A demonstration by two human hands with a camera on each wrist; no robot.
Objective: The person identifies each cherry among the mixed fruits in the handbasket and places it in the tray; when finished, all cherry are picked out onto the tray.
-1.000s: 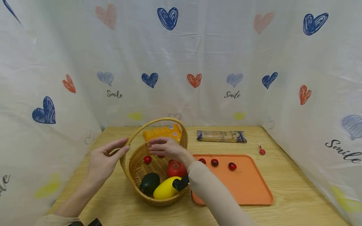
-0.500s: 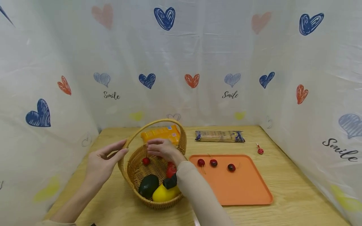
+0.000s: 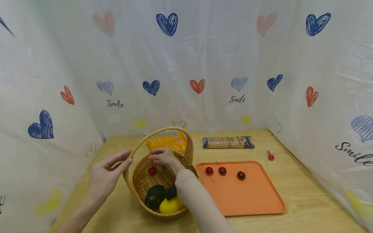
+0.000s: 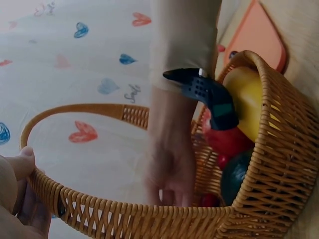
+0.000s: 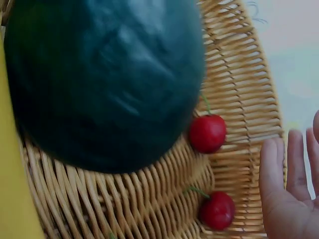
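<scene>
My left hand (image 3: 106, 174) grips the left side of the handle of the wicker basket (image 3: 167, 216) between thumb and fingers. Over the inside of the basket reaches my right hand (image 3: 166, 158), its fingers relaxed and nothing visible between them. Below those fingertips a red cherry (image 3: 152, 171) lies against the woven wall. The right wrist view shows two cherries, one (image 5: 207, 133) beside a dark green avocado-like fruit (image 5: 109, 84) and another (image 5: 217, 210) nearer the fingers. A yellow oblong fruit (image 3: 171, 205) and a round red fruit (image 4: 229, 142) share the basket, partly hidden by the right arm.
An orange tray (image 3: 250, 200) with three cherries (image 3: 222, 171) along its far side stands right of the basket. Behind lie an orange packet (image 3: 167, 142) and a long blue-ended packet (image 3: 228, 142). A wrapped red lollipop (image 3: 270, 156) lies at the right; heart-printed curtains surround the table.
My right forearm has shifted left and now covers most of the red fruit. The right fingers stay over the same part of the basket. My left hand keeps its grip on the handle.
</scene>
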